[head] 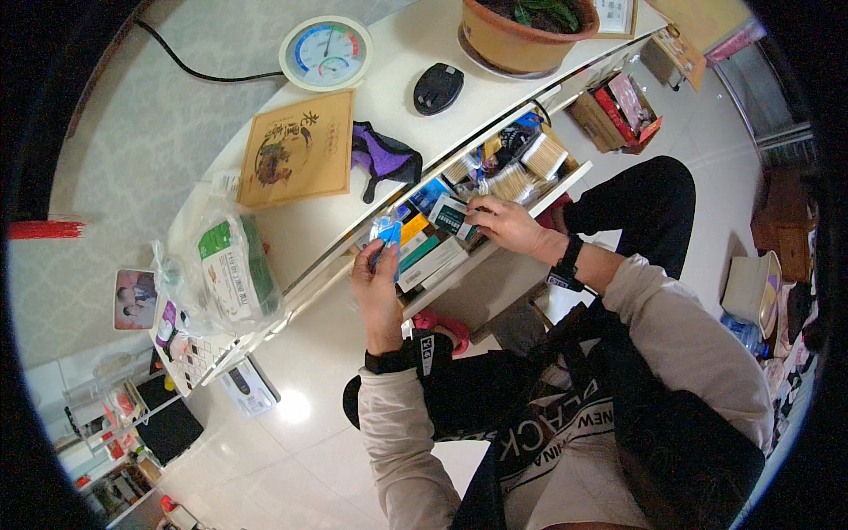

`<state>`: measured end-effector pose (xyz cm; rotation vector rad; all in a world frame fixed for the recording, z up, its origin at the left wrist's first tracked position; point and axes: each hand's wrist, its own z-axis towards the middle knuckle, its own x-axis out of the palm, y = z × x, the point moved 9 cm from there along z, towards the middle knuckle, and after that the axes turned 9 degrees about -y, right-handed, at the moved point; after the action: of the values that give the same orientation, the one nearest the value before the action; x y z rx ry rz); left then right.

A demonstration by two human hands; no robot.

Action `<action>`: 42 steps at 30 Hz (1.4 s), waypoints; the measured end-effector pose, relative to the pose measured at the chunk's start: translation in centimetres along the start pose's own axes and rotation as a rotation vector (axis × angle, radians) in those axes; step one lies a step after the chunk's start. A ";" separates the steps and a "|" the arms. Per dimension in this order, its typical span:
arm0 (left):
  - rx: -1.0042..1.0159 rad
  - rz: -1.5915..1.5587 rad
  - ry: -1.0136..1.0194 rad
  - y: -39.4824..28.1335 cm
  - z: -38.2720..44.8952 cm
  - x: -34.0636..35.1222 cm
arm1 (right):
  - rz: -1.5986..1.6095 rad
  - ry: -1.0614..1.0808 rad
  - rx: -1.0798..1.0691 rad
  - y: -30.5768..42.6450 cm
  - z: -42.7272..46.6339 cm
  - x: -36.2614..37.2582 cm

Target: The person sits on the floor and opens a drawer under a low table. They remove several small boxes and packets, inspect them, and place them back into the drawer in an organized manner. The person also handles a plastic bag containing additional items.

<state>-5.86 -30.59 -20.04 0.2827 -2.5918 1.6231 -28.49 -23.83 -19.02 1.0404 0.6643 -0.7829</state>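
An open drawer (543, 197) full of small boxes and packets lies before me. My left hand (379, 278) is raised at the drawer's near left end, its fingers closed on a small blue and clear packet (389, 232). My right hand (507, 224) is over the drawer, fingers on a green and white cardboard box (449, 216) that lies tilted on other boxes. Left of that box lie a yellow-orange box (412, 228) and white and green boxes (434, 264). Bundles of cotton swabs (544, 156) fill the farther right part of the drawer.
On the white tabletop (397, 73) are a potted plant (523, 33), a round thermometer dial (326, 53), a black oval object (438, 88), a tan printed board (298, 149), a purple and black cloth item (387, 158) and a bagged tissue pack (235, 268). A cardboard box (599, 119) stands on the floor.
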 end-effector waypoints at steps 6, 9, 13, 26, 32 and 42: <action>-0.024 -0.017 -0.009 0.2 0.1 -0.1 | -0.032 -0.037 0.029 -1.3 0.8 1.5; -0.027 -0.020 -0.003 0.2 0.1 0.0 | -0.008 -0.076 0.023 -1.6 1.7 1.5; -0.035 -0.021 0.000 0.3 0.1 0.0 | 0.032 -0.144 -0.038 -0.6 1.9 0.6; -0.206 -0.002 0.292 3.6 -2.3 4.5 | 0.049 -0.344 -0.125 6.0 0.5 -3.1; -0.118 -0.046 0.297 2.7 -2.0 4.2 | 0.085 -0.242 -0.152 7.3 0.0 -1.9; 0.158 0.248 0.190 1.8 -0.3 2.6 | 0.394 -0.325 0.325 3.5 0.5 -2.4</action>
<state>-8.78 -29.86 -21.08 -0.1860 -2.4391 1.8347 -26.84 -22.66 -15.25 1.2535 0.0460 -0.7017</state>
